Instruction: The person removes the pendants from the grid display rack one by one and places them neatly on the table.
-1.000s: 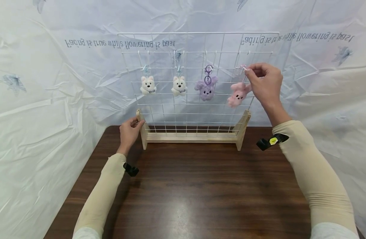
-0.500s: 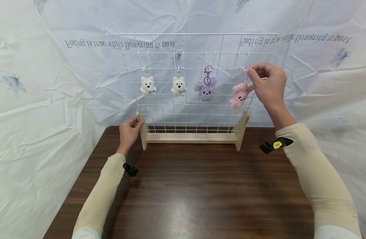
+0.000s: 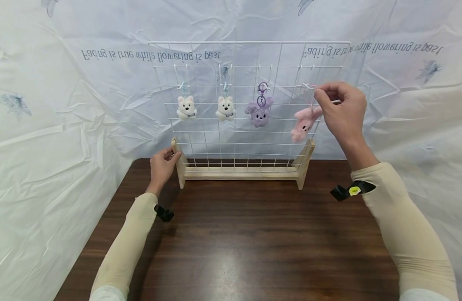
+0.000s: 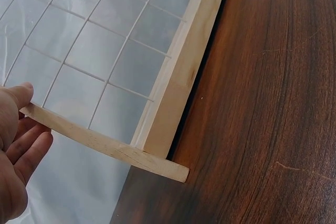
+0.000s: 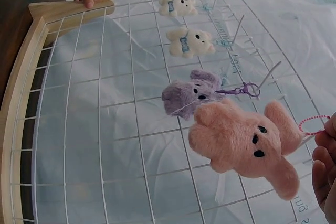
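My right hand [image 3: 344,109] is at the upper right of the wire grid [image 3: 235,125], pinching the pink bead chain [image 5: 310,121] of a pink plush bunny keychain [image 5: 244,136]. The bunny dangles tilted below my fingers, its loop right by the tip of the rightmost white hook [image 3: 305,86]. At the left, my left hand [image 3: 163,167] grips the top of the wooden stand's side piece [image 4: 105,142], thumb on one face and fingers on the other. A purple plush keychain [image 3: 260,113] and two white plush dog keychains [image 3: 226,108] hang from the other hooks.
The grid stands upright in the wooden base [image 3: 242,174] at the back of a dark brown table [image 3: 231,234]. Pale cloth with printed lettering [image 3: 152,54] hangs close behind and along both sides.
My right hand has drawn slightly right and down, taking the pink bunny's chain toward the hook's tip; the bunny has shifted right and lower. My left hand stays on the stand.
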A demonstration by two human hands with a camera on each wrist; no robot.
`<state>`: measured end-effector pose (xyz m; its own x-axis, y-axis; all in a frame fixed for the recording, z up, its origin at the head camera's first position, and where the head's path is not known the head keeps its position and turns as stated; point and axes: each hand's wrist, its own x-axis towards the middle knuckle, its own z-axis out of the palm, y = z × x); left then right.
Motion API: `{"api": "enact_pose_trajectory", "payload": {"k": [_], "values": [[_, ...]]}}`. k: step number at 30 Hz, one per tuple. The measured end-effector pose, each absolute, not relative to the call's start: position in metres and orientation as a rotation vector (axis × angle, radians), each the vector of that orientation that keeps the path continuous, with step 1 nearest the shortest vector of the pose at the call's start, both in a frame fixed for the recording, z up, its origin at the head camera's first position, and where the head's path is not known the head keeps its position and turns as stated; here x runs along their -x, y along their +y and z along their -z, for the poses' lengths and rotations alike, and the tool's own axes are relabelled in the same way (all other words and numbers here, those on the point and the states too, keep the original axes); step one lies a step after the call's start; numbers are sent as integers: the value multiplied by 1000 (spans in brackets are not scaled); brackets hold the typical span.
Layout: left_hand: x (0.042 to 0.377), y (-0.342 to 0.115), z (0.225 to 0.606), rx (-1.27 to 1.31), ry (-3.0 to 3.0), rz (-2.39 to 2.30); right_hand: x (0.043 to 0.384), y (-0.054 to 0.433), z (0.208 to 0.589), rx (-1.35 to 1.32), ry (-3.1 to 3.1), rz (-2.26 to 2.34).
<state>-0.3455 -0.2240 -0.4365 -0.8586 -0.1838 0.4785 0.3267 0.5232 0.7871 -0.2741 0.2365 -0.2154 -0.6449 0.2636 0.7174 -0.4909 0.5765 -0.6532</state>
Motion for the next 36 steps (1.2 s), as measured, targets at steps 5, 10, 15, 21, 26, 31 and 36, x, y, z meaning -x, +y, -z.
{"api": "enact_pose_trajectory", "payload": {"k": [5, 10, 15, 21, 26, 31, 36], "values": [[345, -224, 437, 119, -2254, 1316, 249, 223, 211, -203, -1954, -1151], [345, -224, 436, 115, -2255, 1308, 241, 224, 217, -232, -1947, -1159], [344, -224, 435, 118, -2254, 1311, 235, 225, 223, -283, -1929, -1178], [345, -224, 436, 121, -2255, 1315, 228, 228, 232, -318, -1925, -1198], [345, -224, 436, 126, -2258, 1309, 223, 230, 242, -313, -1960, -1202], [345, -224, 436, 124, -2257, 1312, 220, 232, 253, -315, -1977, -1238], [345, -224, 436, 126, -2248, 1319, 218, 235, 265, -342, -1977, -1235]]}}
